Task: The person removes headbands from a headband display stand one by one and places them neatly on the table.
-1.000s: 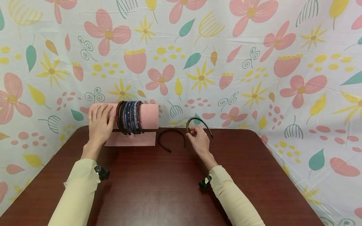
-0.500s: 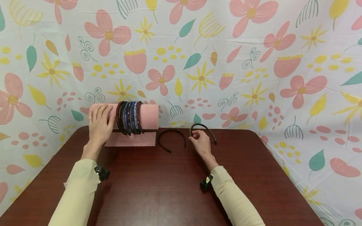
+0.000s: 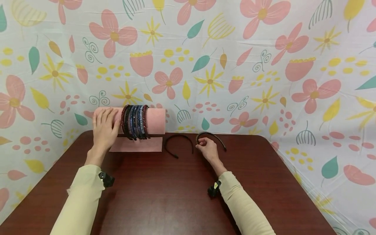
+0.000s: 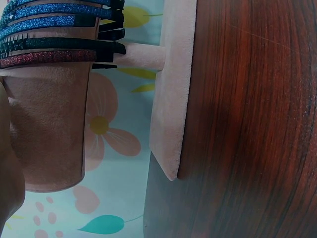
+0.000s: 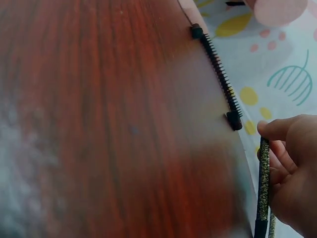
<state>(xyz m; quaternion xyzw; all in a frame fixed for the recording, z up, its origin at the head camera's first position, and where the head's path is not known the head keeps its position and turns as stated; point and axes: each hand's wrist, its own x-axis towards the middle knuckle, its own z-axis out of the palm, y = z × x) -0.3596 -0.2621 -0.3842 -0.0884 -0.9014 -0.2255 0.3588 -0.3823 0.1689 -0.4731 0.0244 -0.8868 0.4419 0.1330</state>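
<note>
A pink padded headband stand (image 3: 156,120) with a horizontal roll and flat base stands at the back left. Several glittery headbands (image 3: 135,120), in red, black and blue, encircle its middle. My left hand (image 3: 104,129) rests on the roll's left end, fingers laid over the top. Between thumb and fingers, my right hand (image 3: 209,150) pinches the left arm of a black-and-gold glitter headband (image 5: 264,183), low at the table's back edge. Left of that hand, a dark headband (image 5: 220,74) with comb teeth lies on the table.
The dark wooden table (image 3: 164,192) ends at a flower-printed cloth (image 3: 211,65) hung close behind it. The stand's base (image 3: 138,145) sits near the back edge, left of the dark headband.
My right hand has lowered the gold glitter headband, tipping it down toward the tabletop and slightly rightward. My left hand stays on the roll.
</note>
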